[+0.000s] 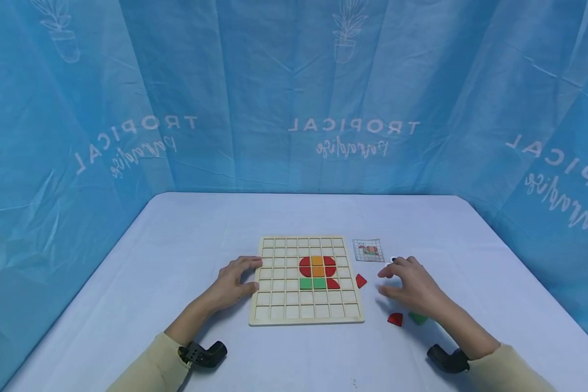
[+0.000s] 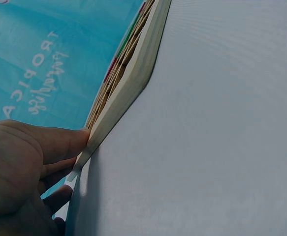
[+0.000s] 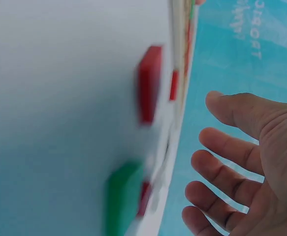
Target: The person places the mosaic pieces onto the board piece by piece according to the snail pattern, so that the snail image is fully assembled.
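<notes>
Board (image 1: pixel 306 322) lies on the worktop (image 1: pixel 201 218) between the hands, part-filled with red, orange and green tiles (image 1: pixel 317 261). The left hand (image 1: pixel 232 283), thumb and fingers parted, touches its left edge. Off its right edge, the right hand (image 1: pixel 414 288) hangs raised, fingers slightly bent, thumb spread wide from the fingertips, near loose red pieces (image 1: pixel 395 319) and a card (image 1: pixel 369 250).

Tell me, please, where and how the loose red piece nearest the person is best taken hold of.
Probably by two opposite edges of the red piece, pinched between thumb and fingertip of the right hand, coming from above. It lies flat on the white cloth, and the right wrist view shows its raised side, likely enough to pinch; a gap separates it from the green piece.
</notes>
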`<action>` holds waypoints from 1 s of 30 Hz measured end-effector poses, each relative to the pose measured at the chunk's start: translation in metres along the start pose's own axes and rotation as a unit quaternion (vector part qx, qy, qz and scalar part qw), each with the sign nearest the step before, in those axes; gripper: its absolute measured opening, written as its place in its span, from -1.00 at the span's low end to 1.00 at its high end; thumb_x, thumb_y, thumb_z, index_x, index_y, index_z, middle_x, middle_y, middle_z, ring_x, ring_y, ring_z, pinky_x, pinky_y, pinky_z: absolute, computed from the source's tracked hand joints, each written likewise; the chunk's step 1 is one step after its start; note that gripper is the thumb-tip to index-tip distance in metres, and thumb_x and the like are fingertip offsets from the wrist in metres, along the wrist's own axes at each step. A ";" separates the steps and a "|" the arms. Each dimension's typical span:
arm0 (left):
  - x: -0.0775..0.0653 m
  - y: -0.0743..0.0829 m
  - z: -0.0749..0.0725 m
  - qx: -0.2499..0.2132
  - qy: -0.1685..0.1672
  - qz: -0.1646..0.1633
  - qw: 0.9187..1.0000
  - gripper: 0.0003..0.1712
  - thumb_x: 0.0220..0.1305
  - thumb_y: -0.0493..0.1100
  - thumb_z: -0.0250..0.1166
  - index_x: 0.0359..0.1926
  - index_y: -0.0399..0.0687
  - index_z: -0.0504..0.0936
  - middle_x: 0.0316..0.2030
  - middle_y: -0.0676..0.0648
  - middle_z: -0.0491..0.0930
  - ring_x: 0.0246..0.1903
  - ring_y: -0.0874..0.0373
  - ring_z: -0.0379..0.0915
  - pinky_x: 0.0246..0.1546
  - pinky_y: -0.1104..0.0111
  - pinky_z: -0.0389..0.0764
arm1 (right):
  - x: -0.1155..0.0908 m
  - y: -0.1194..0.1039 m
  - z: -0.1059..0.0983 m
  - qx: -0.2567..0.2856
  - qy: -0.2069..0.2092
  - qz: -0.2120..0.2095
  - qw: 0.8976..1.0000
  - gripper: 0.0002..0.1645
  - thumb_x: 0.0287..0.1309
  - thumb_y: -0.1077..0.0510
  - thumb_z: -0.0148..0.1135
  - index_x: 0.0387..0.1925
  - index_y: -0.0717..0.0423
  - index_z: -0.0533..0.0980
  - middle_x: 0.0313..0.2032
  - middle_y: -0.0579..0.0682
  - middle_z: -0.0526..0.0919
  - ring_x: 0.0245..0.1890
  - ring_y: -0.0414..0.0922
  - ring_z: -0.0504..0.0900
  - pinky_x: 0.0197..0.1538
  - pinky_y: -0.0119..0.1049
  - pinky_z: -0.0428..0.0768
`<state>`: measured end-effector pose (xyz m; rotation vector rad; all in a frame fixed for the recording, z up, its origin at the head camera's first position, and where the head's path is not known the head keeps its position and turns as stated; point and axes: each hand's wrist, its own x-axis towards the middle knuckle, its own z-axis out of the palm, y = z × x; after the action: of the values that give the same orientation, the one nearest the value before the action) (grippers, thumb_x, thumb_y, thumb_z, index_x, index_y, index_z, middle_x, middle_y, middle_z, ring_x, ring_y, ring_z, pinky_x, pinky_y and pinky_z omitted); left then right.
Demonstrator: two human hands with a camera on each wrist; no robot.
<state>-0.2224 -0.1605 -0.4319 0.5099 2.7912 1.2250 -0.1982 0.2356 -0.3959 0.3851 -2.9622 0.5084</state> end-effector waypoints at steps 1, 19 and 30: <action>0.000 0.000 0.000 0.001 0.000 0.000 1.000 -0.42 0.16 -0.22 0.28 0.23 -0.20 0.41 0.31 -0.13 0.31 0.39 -0.19 0.03 0.36 -0.16 -0.14 | -0.003 0.005 -0.001 0.000 -0.001 0.006 1.000 -0.65 -0.13 0.03 0.46 -0.22 -0.01 0.65 -0.24 -0.06 0.60 -0.15 -0.08 0.41 -0.25 -0.27 0.51; 0.000 -0.002 0.001 -0.004 0.003 -0.006 1.000 -0.42 0.15 -0.23 0.29 0.23 -0.18 0.41 0.31 -0.11 0.31 0.39 -0.16 0.03 0.36 -0.11 -0.14 | -0.029 0.048 -0.003 -0.012 -0.016 0.050 0.999 -0.56 -0.24 -0.01 0.51 -0.25 0.08 0.65 -0.27 0.04 0.60 -0.20 -0.01 0.45 -0.28 -0.14 0.53; 0.000 0.000 0.001 -0.006 0.002 -0.004 1.000 -0.42 0.14 -0.24 0.29 0.22 -0.17 0.42 0.31 -0.10 0.31 0.40 -0.16 0.02 0.37 -0.14 -0.16 | -0.032 0.052 -0.002 -0.006 -0.018 0.059 0.998 -0.61 -0.22 0.03 0.50 -0.26 0.06 0.66 -0.27 0.02 0.60 -0.18 -0.02 0.45 -0.23 -0.12 0.58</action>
<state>-0.2220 -0.1595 -0.4325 0.4956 2.7844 1.2411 -0.1806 0.2907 -0.4156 0.2226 -3.0347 0.4995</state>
